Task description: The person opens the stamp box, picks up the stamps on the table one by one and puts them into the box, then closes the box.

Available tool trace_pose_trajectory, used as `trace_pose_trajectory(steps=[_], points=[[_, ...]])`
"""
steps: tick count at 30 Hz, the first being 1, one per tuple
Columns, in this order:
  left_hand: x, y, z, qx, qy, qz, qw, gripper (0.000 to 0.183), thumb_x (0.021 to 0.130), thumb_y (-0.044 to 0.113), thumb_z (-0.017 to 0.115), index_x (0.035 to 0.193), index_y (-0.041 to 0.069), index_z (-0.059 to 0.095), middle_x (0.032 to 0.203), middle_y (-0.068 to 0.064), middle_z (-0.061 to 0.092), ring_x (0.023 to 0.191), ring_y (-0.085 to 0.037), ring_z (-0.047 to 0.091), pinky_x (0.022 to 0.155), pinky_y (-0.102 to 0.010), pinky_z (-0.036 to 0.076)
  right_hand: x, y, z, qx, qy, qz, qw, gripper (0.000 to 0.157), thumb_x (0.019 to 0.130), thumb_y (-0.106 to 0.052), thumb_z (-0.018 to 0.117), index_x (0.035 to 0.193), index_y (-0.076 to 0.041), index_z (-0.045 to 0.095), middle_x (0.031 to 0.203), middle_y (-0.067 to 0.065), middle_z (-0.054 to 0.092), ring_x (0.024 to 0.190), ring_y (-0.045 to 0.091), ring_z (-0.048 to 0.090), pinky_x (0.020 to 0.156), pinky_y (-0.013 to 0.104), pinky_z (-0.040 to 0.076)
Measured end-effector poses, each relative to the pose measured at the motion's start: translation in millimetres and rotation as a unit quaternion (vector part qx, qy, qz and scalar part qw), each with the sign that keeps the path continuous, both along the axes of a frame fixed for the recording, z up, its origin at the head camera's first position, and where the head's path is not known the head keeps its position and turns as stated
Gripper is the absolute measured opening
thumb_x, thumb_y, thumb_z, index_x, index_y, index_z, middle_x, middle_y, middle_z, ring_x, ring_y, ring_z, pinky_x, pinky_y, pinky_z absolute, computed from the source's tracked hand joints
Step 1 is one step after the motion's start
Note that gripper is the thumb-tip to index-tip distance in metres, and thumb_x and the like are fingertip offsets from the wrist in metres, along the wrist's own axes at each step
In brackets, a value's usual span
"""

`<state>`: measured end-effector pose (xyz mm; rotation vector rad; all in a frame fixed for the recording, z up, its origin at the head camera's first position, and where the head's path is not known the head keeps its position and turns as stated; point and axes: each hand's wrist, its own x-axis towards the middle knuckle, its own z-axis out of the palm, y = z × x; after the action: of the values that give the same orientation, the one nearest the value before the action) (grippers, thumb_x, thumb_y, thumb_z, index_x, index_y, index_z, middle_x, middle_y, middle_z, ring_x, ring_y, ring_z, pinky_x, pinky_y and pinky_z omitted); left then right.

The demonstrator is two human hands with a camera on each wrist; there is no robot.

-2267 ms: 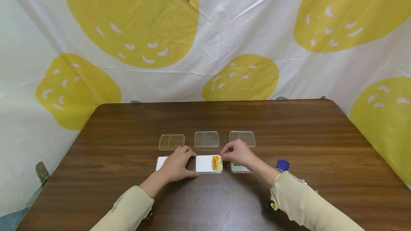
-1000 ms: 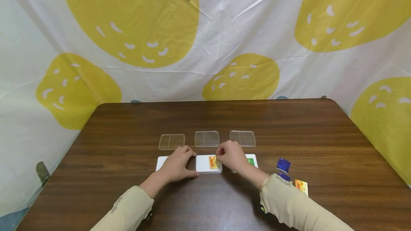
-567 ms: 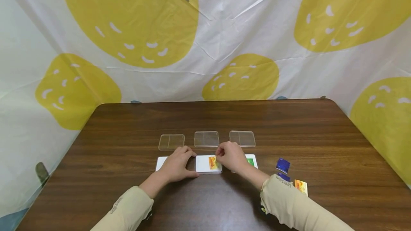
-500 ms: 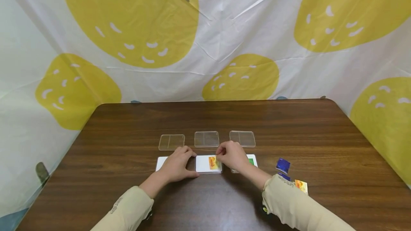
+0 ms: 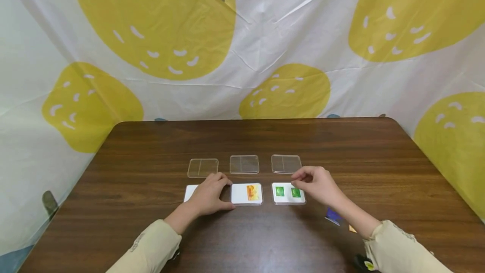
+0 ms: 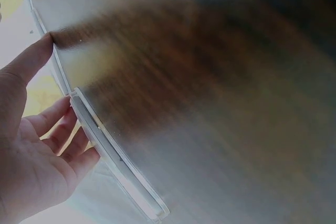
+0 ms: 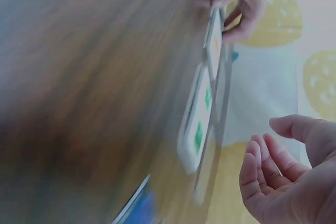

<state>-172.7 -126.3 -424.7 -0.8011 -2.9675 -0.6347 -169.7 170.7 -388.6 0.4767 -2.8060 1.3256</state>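
Observation:
My left hand (image 5: 209, 195) holds the left end of the middle flat case (image 5: 239, 194), thumb at its front corner and index finger at its back corner. An orange-and-yellow square piece (image 5: 253, 192) lies on the right half of that case's white face. My right hand (image 5: 317, 185) hovers over the right corner of the right case (image 5: 288, 198), which bears two green squares (image 5: 279, 191). In the right wrist view, its thumb and loosely bent fingers stand apart, with nothing seen between them. Partly behind my left hand is a left white case (image 5: 189, 192).
Three clear lids (image 5: 244, 164) lie in a row behind the cases on the brown table (image 5: 151, 138). A blue square piece (image 5: 333, 215) and a bit of an orange one (image 5: 352, 228) show beside my right forearm. A patterned curtain (image 5: 159, 96) hangs behind the table.
My right hand has left the orange-and-yellow piece on the middle case and moved right, uncovering the right case and its green squares. My left hand stays in place.

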Motion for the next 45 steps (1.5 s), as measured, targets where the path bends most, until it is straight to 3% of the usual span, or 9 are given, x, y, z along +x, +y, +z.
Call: trace_pose_trajectory(steps=[7, 14, 27, 30, 38, 45], points=[[-0.3, -0.3, 0.8, -0.005, 0.005, 0.001, 1.0, 0.054, 0.065, 0.036, 0.078, 0.104, 0.005, 0.06, 0.103, -0.005, 0.054, 0.099, -0.024, 0.049, 0.082, -0.038, 0.044, 17.5, 44.1, -2.7, -0.025, -0.03, -0.019, 0.999, 0.022, 0.076, -0.014, 0.072, 0.09, 0.001, 0.066, 0.081, 0.006, 0.066, 0.069, 0.01, 0.059, 0.062, 0.022, 0.049], [0.5, 0.5, 1.2, -0.001, 0.0, 0.0, 1.0, 0.053, 0.065, 0.036, 0.078, 0.104, 0.004, 0.06, 0.103, -0.006, 0.054, 0.099, -0.024, 0.049, 0.081, -0.038, 0.044, 37.6, 80.9, -9.9, -0.003, -0.055, -0.036, 0.998, 0.023, 0.077, -0.015, 0.071, 0.093, 0.002, 0.065, 0.086, 0.008, 0.067, 0.07, 0.006, 0.06, 0.062, 0.022, 0.05], [0.3, 0.1, 0.3, -0.002, 0.002, -0.004, 1.0, 0.053, 0.066, 0.036, 0.078, 0.105, 0.004, 0.06, 0.104, -0.007, 0.054, 0.099, -0.025, 0.049, 0.082, -0.039, 0.044, 66.3, 127.8, -28.8, 0.14, -0.055, -0.1, 0.984, 0.032, 0.068, -0.023, 0.078, 0.092, -0.004, 0.068, 0.084, 0.005, 0.068, 0.067, 0.0, 0.058, 0.058, 0.021, 0.047], [0.0, -0.4, -1.1, -0.004, 0.002, -0.003, 1.0, 0.053, 0.066, 0.036, 0.078, 0.105, 0.004, 0.06, 0.104, -0.006, 0.054, 0.1, -0.025, 0.048, 0.082, -0.038, 0.044, 69.6, 129.0, -32.6, 0.156, -0.033, -0.104, 0.982, 0.032, 0.065, -0.024, 0.08, 0.089, -0.006, 0.069, 0.081, 0.002, 0.067, 0.066, -0.002, 0.056, 0.057, 0.02, 0.046], [-0.7, -0.5, -3.0, -0.004, 0.004, -0.003, 1.0, 0.053, 0.066, 0.037, 0.078, 0.105, 0.004, 0.06, 0.103, -0.006, 0.054, 0.099, -0.024, 0.049, 0.082, -0.038, 0.044, 73.0, 127.6, -42.3, 0.178, 0.095, -0.107, 0.974, 0.027, 0.056, -0.016, 0.084, 0.078, -0.009, 0.071, 0.071, -0.008, 0.06, 0.063, -0.006, 0.048, 0.052, 0.02, 0.043], [-0.3, -0.6, -3.0, -0.007, 0.007, -0.004, 0.9999, 0.054, 0.066, 0.038, 0.077, 0.105, 0.004, 0.06, 0.103, -0.005, 0.054, 0.099, -0.024, 0.049, 0.083, -0.038, 0.044, 74.0, 127.6, -43.5, 0.192, 0.107, -0.113, 0.969, 0.025, 0.055, -0.017, 0.084, 0.075, -0.01, 0.071, 0.07, -0.009, 0.06, 0.062, -0.006, 0.047, 0.052, 0.02, 0.042]])
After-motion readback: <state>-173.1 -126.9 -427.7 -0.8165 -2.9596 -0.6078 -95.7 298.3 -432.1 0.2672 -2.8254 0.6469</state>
